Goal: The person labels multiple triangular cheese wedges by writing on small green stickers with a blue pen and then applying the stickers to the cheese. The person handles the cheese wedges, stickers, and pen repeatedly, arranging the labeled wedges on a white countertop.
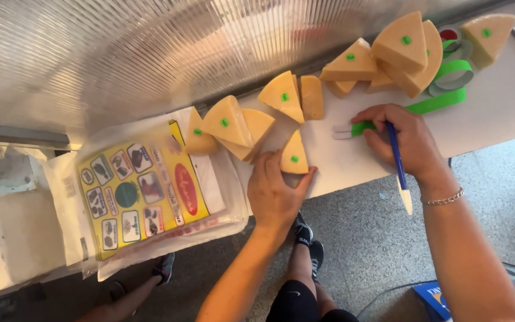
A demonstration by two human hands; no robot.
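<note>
Item 1: my left hand (pixel 276 194), fingers curled partway around a small cheese wedge (pixel 294 155) that lies flat on the table (pixel 508 107). Thumb at the wedge's right edge, fingers at its left; the wedge carries a green dot sticker and sits near the table's front edge.

Item 2: my right hand (pixel 405 138), closed around a blue pen (pixel 397 158) whose white end points back toward my wrist. The fingertips press down on a green sticker strip (pixel 430 105) just beyond the knuckles. A bracelet (pixel 446 198) circles that wrist.

Item 3: cluster of cheese wedges (pixel 233 124) just beyond my left hand, overlapping, each with a green dot where I can see the top face.

Item 4: one upright wedge (pixel 282 95) with a plain slab (pixel 312 96) touching its right side, between the two hands and farther back.

Item 5: larger pile of wedges (pixel 402 52) at the far right, stacked against one another, with one separate wedge (pixel 489 36) beside loops of green tape (pixel 455 70).

Item 6: yellow printed packet (pixel 141 191) in clear plastic, left of the cheese, overhanging the table's edge.

Item 7: translucent ribbed wall panel (pixel 120 53) behind the table.

Item 8: my shoes (pixel 308 238) on the grey floor (pixel 371 238) below; another person's shoe (pixel 163 268) shows at lower left.
</note>
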